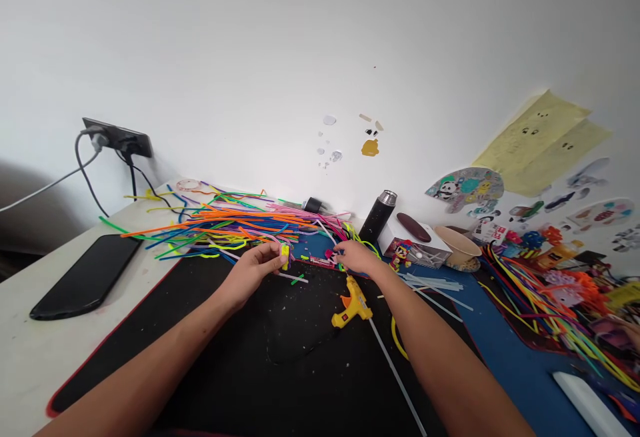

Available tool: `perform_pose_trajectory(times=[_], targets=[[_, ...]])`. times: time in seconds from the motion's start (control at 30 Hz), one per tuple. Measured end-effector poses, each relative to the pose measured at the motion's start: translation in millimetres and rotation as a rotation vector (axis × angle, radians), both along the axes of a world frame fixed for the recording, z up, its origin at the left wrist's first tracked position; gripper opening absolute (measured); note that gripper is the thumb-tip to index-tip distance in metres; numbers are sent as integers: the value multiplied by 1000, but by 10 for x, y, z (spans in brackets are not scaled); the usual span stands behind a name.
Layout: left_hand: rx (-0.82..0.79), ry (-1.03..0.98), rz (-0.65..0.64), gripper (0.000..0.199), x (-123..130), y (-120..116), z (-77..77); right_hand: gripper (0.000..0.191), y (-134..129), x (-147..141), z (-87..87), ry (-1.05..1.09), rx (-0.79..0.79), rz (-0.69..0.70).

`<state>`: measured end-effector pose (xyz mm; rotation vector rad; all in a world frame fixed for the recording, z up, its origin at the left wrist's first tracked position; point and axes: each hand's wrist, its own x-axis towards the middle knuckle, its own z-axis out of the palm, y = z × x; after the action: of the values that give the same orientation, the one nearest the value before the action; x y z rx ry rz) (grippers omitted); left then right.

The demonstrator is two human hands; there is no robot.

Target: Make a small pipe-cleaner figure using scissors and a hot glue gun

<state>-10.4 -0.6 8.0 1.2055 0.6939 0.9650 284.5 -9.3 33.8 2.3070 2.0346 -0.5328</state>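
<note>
My left hand (255,270) pinches a small yellow and purple piece (285,255) above the far part of the black mat (240,350). To its right, my right hand (356,257) reaches down at small pink and dark pieces (331,256), its fingertips close together; whether they grip one is too small to tell. Just below that hand, a yellow glue gun (354,304) lies on the mat with a long clear glue stick (397,374) out of its back. A short green piece (298,279) and a white stick lie between the hands.
Many coloured pipe cleaners (240,222) are heaped along the wall. A black phone (85,277) lies at left. Behind my right hand stand a black flask (379,217), a white box (425,248) and a paper bowl (459,245). More pipe cleaners (530,304) lie at right.
</note>
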Motion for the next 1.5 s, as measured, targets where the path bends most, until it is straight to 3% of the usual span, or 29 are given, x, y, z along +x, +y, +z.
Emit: perform_pose_trajectory(times=[0.33,0.7,0.83,1.03,1.27,1.5], targets=[[24,19,-26,38,-2,-14,16,27,-30,25,-67,75,3,-37],[12,11,-18,37,9,-16,-9,28,-209,-174,52,-64,147,-21],[10,-20,-69,33,6,-14,-42,30,-300,-252,100,-52,204,-35],[-202,-119,-138,31,53,-46,-93,27,-344,-398,91,144,317,-59],[-378,-257,-218,23,49,-27,-170,30,-309,-891,-112,504,343,-41],[-462,-362,-165,13,14,49,-214,33,-288,-1080,-229,749,408,-91]])
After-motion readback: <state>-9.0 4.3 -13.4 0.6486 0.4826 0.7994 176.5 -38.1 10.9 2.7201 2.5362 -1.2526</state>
